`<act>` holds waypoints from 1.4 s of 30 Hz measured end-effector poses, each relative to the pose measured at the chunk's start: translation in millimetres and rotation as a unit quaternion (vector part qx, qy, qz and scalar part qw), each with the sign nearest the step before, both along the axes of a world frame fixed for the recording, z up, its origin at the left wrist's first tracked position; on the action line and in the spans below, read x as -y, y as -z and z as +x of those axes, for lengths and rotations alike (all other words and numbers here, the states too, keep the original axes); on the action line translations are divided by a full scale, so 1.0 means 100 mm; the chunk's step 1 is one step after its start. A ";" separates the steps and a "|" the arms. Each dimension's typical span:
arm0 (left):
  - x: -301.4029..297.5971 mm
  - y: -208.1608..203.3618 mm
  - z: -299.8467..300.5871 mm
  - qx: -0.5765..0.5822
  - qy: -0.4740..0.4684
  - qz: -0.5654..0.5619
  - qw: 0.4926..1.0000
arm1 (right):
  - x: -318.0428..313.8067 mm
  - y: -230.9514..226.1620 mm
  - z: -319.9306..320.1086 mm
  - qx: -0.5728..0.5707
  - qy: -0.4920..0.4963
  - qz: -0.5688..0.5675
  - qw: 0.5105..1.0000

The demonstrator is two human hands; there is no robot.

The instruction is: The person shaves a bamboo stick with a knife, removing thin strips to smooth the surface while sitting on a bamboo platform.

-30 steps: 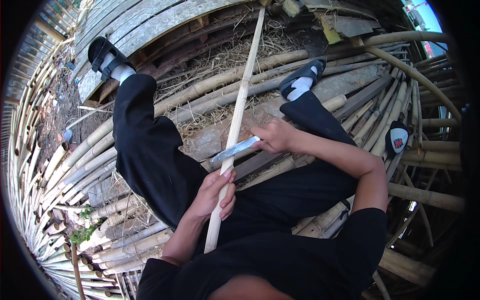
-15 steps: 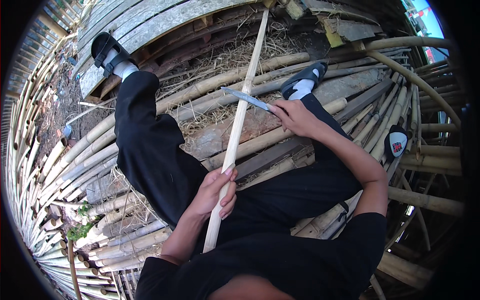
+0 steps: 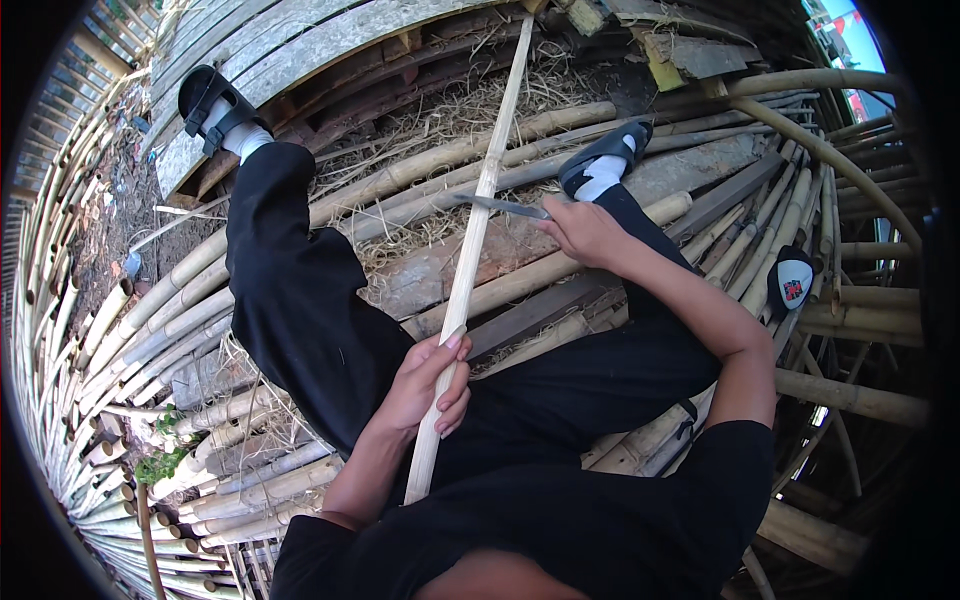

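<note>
A long, pale bamboo strip (image 3: pixel 470 258) slants from my waist up to the edge of the wooden platform. My left hand (image 3: pixel 432 385) is closed around its lower part, the thumb lying along the top. In my right hand (image 3: pixel 588 232) is the handle of a knife (image 3: pixel 508 207), the fingers wrapped round it so that most of the handle is hidden. Its narrow grey blade lies across the strip, well above my left hand, and seems to touch it. Shavings and dry fibres (image 3: pixel 440 125) lie beyond the strip.
Bamboo poles (image 3: pixel 560 268) and rough boards lie beneath my legs. A weathered plank platform (image 3: pixel 260 70) stands at the far side. Stacked bamboo poles (image 3: pixel 110 340) fill the left. A curved pole (image 3: pixel 830 155) and a dark-and-white cap-like object (image 3: pixel 792 283) are at the right.
My right hand has shifted slightly, and the knife blade now sits a little lower on the strip, turned nearer to level and more edge-on. My left hand keeps its grip in nearly the same place.
</note>
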State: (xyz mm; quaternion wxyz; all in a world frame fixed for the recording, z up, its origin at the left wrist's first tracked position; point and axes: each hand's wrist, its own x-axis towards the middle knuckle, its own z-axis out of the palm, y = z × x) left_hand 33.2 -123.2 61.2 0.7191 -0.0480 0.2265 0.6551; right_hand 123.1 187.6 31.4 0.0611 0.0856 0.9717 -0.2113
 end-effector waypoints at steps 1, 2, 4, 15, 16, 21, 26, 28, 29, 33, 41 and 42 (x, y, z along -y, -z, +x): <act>-0.01 0.00 0.00 -0.009 0.000 -0.006 1.000 | -0.08 -0.01 -0.05 0.007 -0.003 0.025 1.000; 0.00 0.00 0.00 -0.007 0.002 -0.002 1.000 | -0.12 -0.02 -0.06 0.013 -0.006 0.051 0.999; 0.02 -0.03 -0.02 0.007 -0.007 0.003 1.000 | 0.14 -0.07 0.02 0.009 -0.015 -0.017 1.000; 0.02 -0.02 0.00 0.008 -0.009 -0.006 1.000 | 0.32 -0.13 -0.02 0.017 -0.066 -0.008 0.998; 0.00 -0.02 0.01 0.000 -0.004 -0.008 1.000 | 0.37 -0.14 0.01 0.017 -0.066 -0.009 0.998; -0.02 0.02 0.03 -0.020 0.005 -0.021 1.000 | 0.07 -0.09 -0.12 0.026 -0.003 0.036 0.999; 0.00 -0.04 0.03 -0.003 0.002 -0.009 1.000 | 0.35 -0.17 0.00 0.032 -0.070 -0.016 0.997; 0.01 -0.02 0.04 -0.009 0.014 -0.018 1.000 | 0.36 -0.13 0.02 0.036 -0.076 -0.001 0.996; 0.00 0.01 0.03 -0.013 0.010 -0.017 1.000 | 0.20 -0.08 -0.07 0.021 -0.017 0.030 0.999; 0.01 -0.01 -0.04 0.039 -0.009 0.012 0.999 | 0.19 -0.13 -0.09 0.028 -0.019 0.055 0.998; 0.00 0.03 0.02 0.030 0.002 -0.003 1.000 | -0.04 -0.01 -0.12 -0.005 -0.020 0.060 0.998; 0.02 0.02 -0.04 0.044 -0.010 0.003 0.999 | 0.06 -0.06 -0.12 0.005 -0.011 0.045 0.999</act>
